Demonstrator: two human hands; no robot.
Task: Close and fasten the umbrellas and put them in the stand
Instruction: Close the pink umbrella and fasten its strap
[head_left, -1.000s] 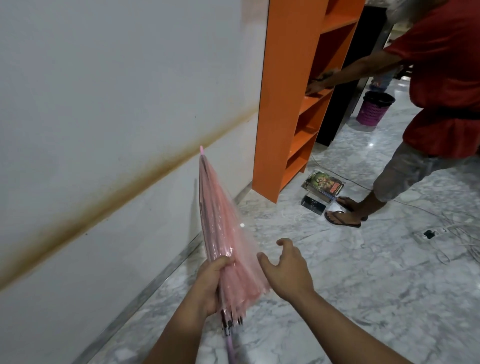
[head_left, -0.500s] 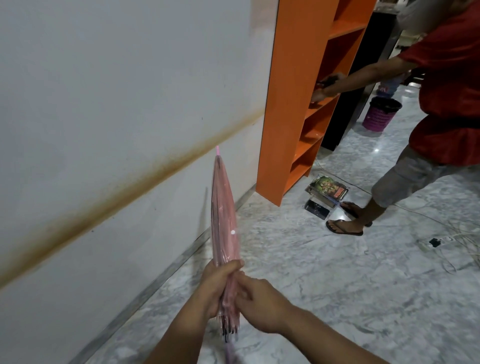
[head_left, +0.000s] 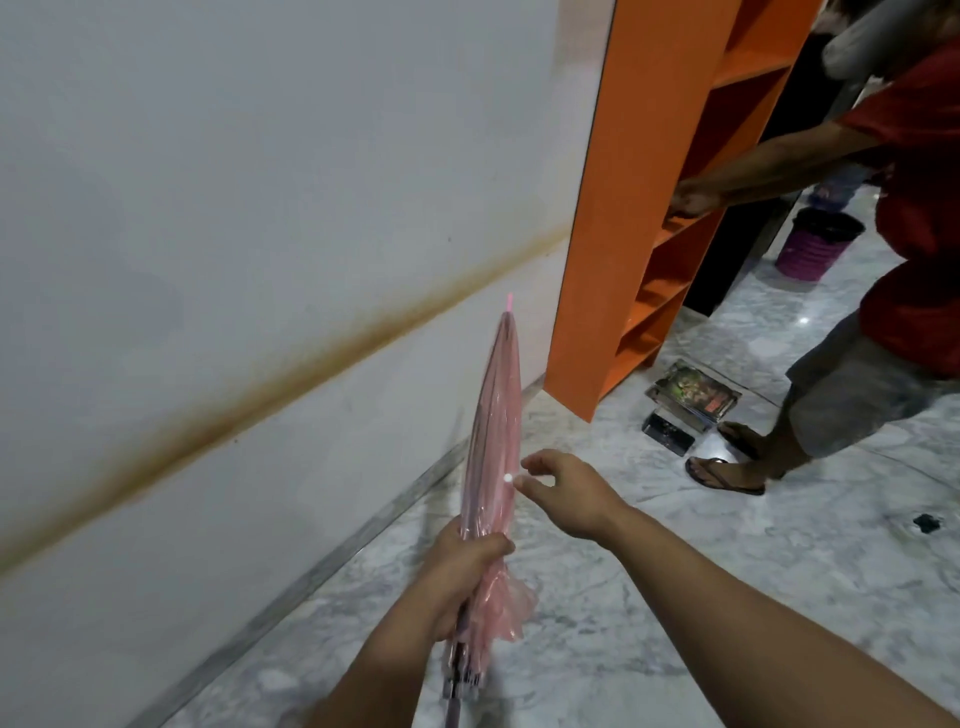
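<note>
With the left hand (head_left: 462, 566) clamping the gathered pink umbrella (head_left: 493, 441), the right hand (head_left: 566, 493) has released it, fingers spread, reaching the snap (head_left: 508, 477): fastening pending.

A: What was the umbrella (head_left: 496, 415) made of?

B: Thin pink plastic film, see-through and shiny, crinkled where the left hand (head_left: 460, 577) squeezed it.

A: And the floor (head_left: 649, 571) under it?

B: Polished grey-veined marble, glossy enough to throw back light near the shelf (head_left: 602, 208).

A: The shelf itself?

B: Smooth orange board, faintly satin.

A: The wall (head_left: 234, 182) left of the shelf?

B: Matt white paint with a rusty brown stain.
</note>
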